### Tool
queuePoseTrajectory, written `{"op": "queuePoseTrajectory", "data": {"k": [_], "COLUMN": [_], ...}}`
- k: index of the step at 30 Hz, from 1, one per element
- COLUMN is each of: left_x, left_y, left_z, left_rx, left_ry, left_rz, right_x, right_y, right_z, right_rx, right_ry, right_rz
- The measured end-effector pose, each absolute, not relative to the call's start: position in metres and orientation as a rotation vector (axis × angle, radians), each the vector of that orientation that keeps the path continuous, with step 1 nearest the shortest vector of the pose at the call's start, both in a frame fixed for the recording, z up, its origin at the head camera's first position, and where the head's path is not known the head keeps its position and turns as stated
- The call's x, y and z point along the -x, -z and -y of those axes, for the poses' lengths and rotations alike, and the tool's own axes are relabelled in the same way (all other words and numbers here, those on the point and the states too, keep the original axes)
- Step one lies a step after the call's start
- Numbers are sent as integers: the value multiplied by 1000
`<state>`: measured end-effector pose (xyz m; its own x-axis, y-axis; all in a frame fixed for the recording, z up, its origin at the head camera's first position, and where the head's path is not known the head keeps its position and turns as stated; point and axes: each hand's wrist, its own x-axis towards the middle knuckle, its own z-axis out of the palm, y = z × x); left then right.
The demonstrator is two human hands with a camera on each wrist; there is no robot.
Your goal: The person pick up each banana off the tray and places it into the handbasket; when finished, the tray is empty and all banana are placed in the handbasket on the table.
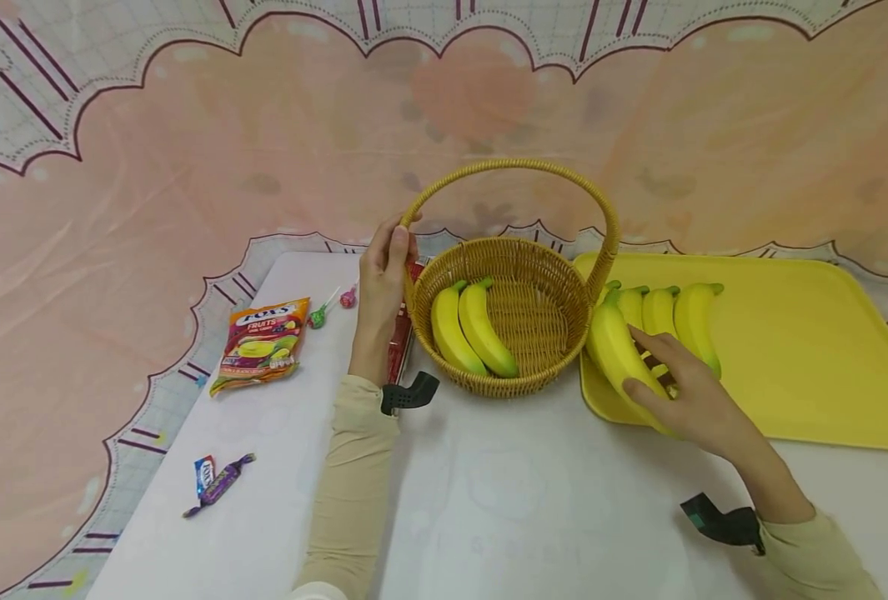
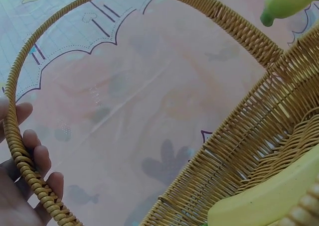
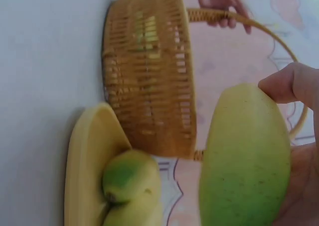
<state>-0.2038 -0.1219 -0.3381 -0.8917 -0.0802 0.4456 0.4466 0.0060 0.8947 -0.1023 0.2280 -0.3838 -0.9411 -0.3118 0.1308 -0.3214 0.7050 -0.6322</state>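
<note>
My left hand (image 1: 383, 271) grips the left side of the handle of a round wicker basket (image 1: 537, 304); in the left wrist view its fingers curl round the handle (image 2: 21, 159). Two yellow bananas (image 1: 449, 329) lie side by side in the basket's left half. My right hand (image 1: 691, 400) holds another banana (image 1: 614, 337) between thumb and fingers, above the left edge of a yellow tray (image 1: 804, 350) and just right of the basket. Several bananas (image 1: 697, 321) lie in a row on the tray. A brown and gold item (image 1: 661, 375) there is partly hidden by the right hand.
On the table's left side lie an orange candy bag (image 1: 261, 343), a green lollipop (image 1: 318, 317), a pink lollipop (image 1: 348, 297), a purple wrapped candy (image 1: 222, 483) and a small blue-red packet (image 1: 204, 475). Something red (image 1: 398, 346) is partly hidden behind the left forearm. A patterned cloth (image 1: 323, 150) hangs behind.
</note>
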Motion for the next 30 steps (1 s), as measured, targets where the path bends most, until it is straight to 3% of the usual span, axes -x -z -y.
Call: {"op": "queuePoseTrajectory", "data": {"k": [11,14,21,30], "left_x": [217,225,205,205], "left_y": [347,353,333,331], "left_z": [120,122,120,122], "left_rx": [401,390,352,345], "left_ry": [1969,1968,1988,2001], "left_rz": [1884,1877,1906,1924], "right_x": [120,135,182,230], "right_y": [362,351,330,335], "right_z": [-199,-187,-155,-116], "right_rx": [-592,-586,-596,-619], "right_ry": [-1162,-1226,-1167,-932], "right_rz": [2896,2947,3129,3377]}}
